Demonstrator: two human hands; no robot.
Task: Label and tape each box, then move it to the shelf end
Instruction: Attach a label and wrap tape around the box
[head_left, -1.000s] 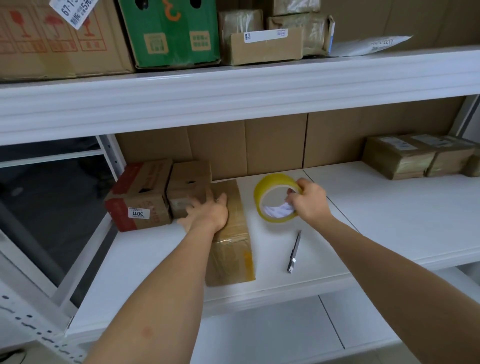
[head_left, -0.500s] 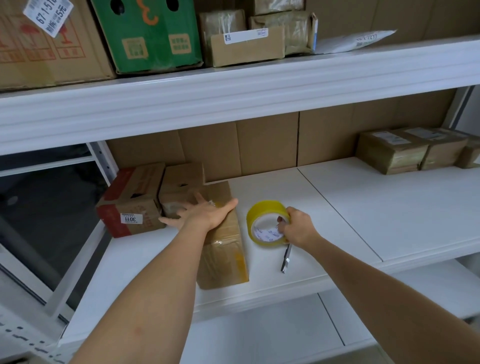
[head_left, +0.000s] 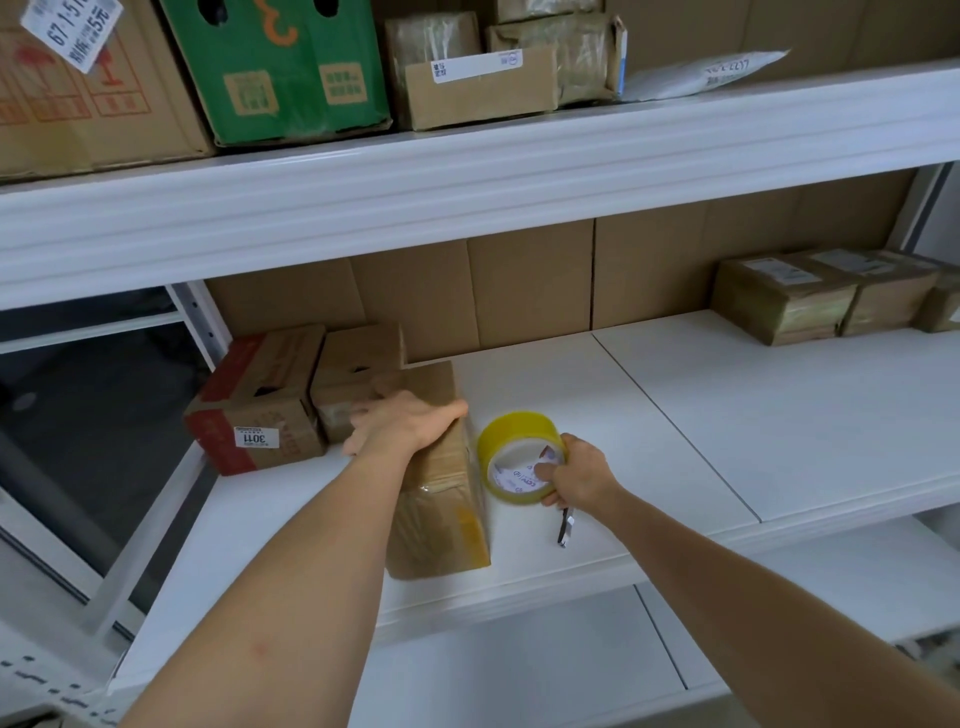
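A long brown box wrapped in clear tape (head_left: 441, 509) lies on the white shelf (head_left: 649, 441), pointing front to back. My left hand (head_left: 405, 423) grips its far top, thumb over the right edge. Just right of the box, a yellow tape roll (head_left: 519, 457) stands on its edge on the shelf, and my right hand (head_left: 579, 475) holds it by the rim and core. A small utility knife (head_left: 565, 527) lies on the shelf under my right wrist.
A red-and-brown carton labelled 3011 (head_left: 254, 400) and a smaller brown box (head_left: 353, 374) sit at the shelf's left end, touching the taped box. Several taped parcels (head_left: 810, 296) stand at the far right. The upper shelf (head_left: 467, 171) overhangs, loaded with cartons.
My right hand has brought the tape roll down from above the shelf to rest on it beside the box. My left hand has shifted on the box top, now gripping its right edge.
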